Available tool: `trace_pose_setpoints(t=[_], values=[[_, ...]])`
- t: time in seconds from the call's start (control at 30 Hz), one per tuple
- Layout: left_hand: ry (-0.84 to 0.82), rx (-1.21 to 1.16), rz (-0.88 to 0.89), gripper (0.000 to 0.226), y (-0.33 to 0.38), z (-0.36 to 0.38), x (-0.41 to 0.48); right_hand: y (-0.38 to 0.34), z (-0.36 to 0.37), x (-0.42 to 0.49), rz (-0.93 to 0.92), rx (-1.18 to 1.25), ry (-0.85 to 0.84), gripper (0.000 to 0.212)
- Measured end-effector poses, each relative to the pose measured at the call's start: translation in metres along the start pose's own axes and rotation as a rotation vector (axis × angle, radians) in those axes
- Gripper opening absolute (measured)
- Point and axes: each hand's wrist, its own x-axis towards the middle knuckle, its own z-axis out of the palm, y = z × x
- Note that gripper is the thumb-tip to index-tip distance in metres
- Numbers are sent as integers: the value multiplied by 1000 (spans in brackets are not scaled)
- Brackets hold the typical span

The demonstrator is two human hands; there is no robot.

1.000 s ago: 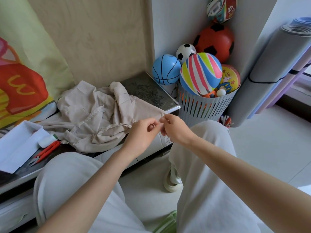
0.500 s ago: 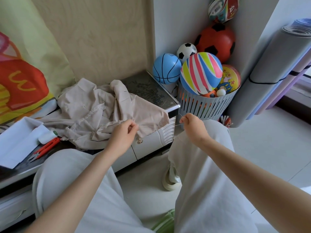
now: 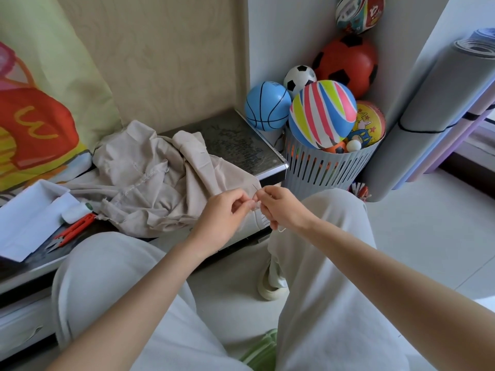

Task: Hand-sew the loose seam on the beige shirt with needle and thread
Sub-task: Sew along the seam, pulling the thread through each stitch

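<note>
The beige shirt (image 3: pixel 150 178) lies crumpled on the low dark cabinet top (image 3: pixel 241 145), one edge pulled toward me over the front. My left hand (image 3: pixel 225 212) pinches that edge of the shirt. My right hand (image 3: pixel 284 207) sits right beside it, fingertips pinching a thin needle (image 3: pixel 255 189) that sticks up at the fabric edge. A loop of pale thread (image 3: pixel 281 230) hangs below my right palm.
Red thread snips (image 3: pixel 72 232), a white thread spool (image 3: pixel 75 212) and white paper (image 3: pixel 29 223) lie on the cabinet's left. A grey slotted basket (image 3: pixel 329 170) full of balls stands right of the cabinet, rolled mats (image 3: pixel 439 103) beyond. My knees fill the foreground.
Half a second ago my hands were apart with the thread drawn taut between them. Now they have come back together at the shirt's edge, and the thread hangs slack.
</note>
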Motion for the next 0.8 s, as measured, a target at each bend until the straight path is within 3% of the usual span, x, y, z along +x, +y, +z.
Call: trace_pose_setpoints(t=[0.23,0.4,0.5,0.57,0.7,0.8], values=[[122,198,29,8,-50,-19,6,8,-15,11,-43,-73,262,29],[-114,616,-65,41,-85,-29,0,9,-23,23,-76,-73,382,31],[-169,723,-30,27,-89,-27,1,7,-26,28,-80,-11,412,27],[-105,632,-2,8,-90,-28,3,6,-29,31,-94,-33,437,25],[45,258,-62,11,-84,-33,13,8,-35,38,-89,-83,465,24],[59,156,-98,9,-77,-39,23,10,-37,44,-34,-170,441,26]])
